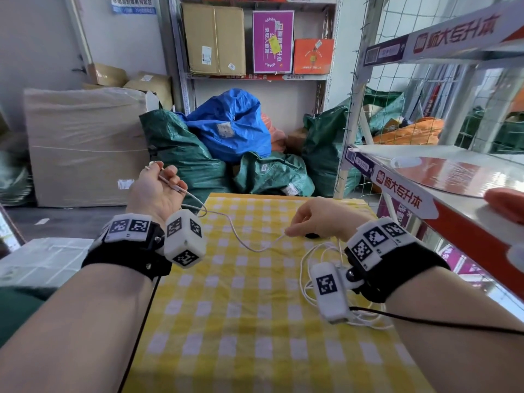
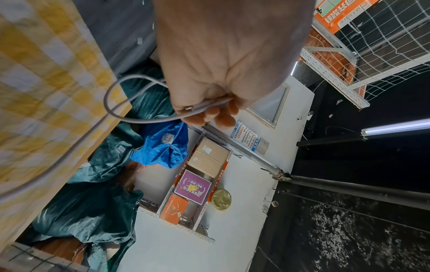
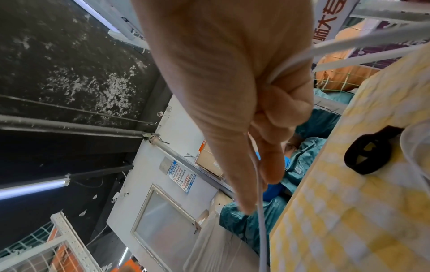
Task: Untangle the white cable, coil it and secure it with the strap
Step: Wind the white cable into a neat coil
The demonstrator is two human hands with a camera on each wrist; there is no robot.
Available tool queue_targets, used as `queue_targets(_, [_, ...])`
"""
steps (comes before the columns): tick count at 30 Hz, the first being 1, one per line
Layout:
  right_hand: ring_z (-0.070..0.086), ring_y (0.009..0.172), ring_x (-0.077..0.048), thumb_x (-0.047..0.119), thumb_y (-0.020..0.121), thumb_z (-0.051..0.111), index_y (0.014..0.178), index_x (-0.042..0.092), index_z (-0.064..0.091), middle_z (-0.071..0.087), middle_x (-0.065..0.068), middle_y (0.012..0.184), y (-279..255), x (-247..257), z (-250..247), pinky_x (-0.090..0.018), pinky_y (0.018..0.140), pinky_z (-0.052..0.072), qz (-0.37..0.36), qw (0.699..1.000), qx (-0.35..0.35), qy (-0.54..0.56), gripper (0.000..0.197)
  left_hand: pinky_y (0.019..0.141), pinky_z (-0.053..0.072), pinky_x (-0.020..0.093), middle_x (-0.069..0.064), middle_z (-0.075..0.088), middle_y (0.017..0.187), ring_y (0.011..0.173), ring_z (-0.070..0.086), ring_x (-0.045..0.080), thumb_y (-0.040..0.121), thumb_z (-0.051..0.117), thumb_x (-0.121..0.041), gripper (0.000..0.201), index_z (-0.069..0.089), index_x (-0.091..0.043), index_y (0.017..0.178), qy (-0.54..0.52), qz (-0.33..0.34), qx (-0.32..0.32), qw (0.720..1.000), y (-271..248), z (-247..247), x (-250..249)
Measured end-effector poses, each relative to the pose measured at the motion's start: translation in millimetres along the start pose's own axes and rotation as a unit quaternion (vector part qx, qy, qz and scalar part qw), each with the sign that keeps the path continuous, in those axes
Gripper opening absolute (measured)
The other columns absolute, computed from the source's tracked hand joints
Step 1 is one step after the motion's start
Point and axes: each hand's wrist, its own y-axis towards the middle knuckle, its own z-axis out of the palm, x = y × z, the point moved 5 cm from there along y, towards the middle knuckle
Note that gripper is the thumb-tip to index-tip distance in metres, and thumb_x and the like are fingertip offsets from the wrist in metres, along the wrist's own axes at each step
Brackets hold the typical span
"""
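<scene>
A thin white cable (image 1: pixel 241 238) sags between my two hands above the yellow checked tablecloth (image 1: pixel 241 307). My left hand (image 1: pixel 158 182) is raised palm up past the table's far left corner and grips the cable's plug end (image 2: pixel 202 107), with a small loop (image 2: pixel 111 103) hanging beside it. My right hand (image 1: pixel 309 219) pinches the cable (image 3: pixel 258 176) between thumb and forefinger. More cable lies in loose tangled loops (image 1: pixel 312 268) under my right wrist. The black strap (image 3: pixel 365 156) lies curled on the cloth (image 3: pixel 349 211) just beyond my right hand (image 3: pixel 256 147).
A metal shelf (image 1: pixel 425 199) with a red-and-white edge label stands close at the right of the table. Green and blue sacks (image 1: pixel 226 131) are piled behind the table's far edge. A wrapped carton (image 1: pixel 85 146) stands at the left.
</scene>
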Motion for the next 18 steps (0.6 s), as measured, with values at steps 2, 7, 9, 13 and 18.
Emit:
queue_targets(2, [0.052,0.062,-0.014,0.020,0.077,0.078,0.078,0.013,0.071,0.062,0.001,0.069,0.5,1.5,1.5,-0.023,0.057,0.044,-0.012,1.000,0.003,0.008,0.010,0.057,0.031,0.024,-0.003,0.049,0.050,0.042,0.035,0.011,0.101,0.029,-0.020,0.028,0.041,-0.018,0.075,-0.001,0.005,-0.014,1.000,2.9,-4.1,-1.3])
queue_targets(7, [0.055,0.057,-0.007,0.017,0.073,0.080,0.069,0.014,0.071,0.063,0.006,0.063,7.1,6.4,3.3,-0.022,0.056,0.045,-0.041,0.999,-0.030,-0.002,0.011,0.056,0.031,0.024,-0.004,0.049,0.048,0.041,0.035,0.011,0.101,0.027,-0.021,0.029,0.040,-0.019,0.075,0.010,0.017,-0.020,1.000,8.3,-10.4,-1.1])
queue_targets(9, [0.052,0.053,-0.004,0.018,0.075,0.079,0.071,0.012,0.071,0.061,0.008,0.060,8.2,7.1,7.2,-0.020,0.053,0.041,-0.049,0.999,-0.020,0.004,0.011,0.056,0.032,0.024,-0.004,0.050,0.050,0.042,0.036,0.011,0.101,0.027,-0.021,0.028,0.040,-0.020,0.076,0.015,0.024,-0.023,0.999,10.3,-12.5,-2.1])
queue_targets(13, [0.060,0.064,-0.006,0.024,0.080,0.075,0.074,0.016,0.071,0.069,0.006,0.071,10.4,7.5,16.1,-0.021,0.059,0.046,-0.063,0.998,0.002,-0.019,0.011,0.055,0.034,0.024,-0.003,0.053,0.055,0.044,0.039,0.011,0.101,0.027,-0.021,0.025,0.043,-0.021,0.081,0.028,0.048,-0.026,0.998,11.0,-12.3,-5.0])
queue_targets(18, [0.061,0.068,-0.005,0.027,0.086,0.068,0.081,0.015,0.071,0.070,0.006,0.075,7.4,15.4,26.1,-0.018,0.062,0.047,-0.101,0.993,0.042,-0.052,0.013,0.059,0.035,0.025,-0.002,0.056,0.058,0.049,0.041,0.011,0.102,0.027,-0.020,0.025,0.046,-0.022,0.085,0.068,0.068,0.005,0.995,3.8,0.9,-3.4])
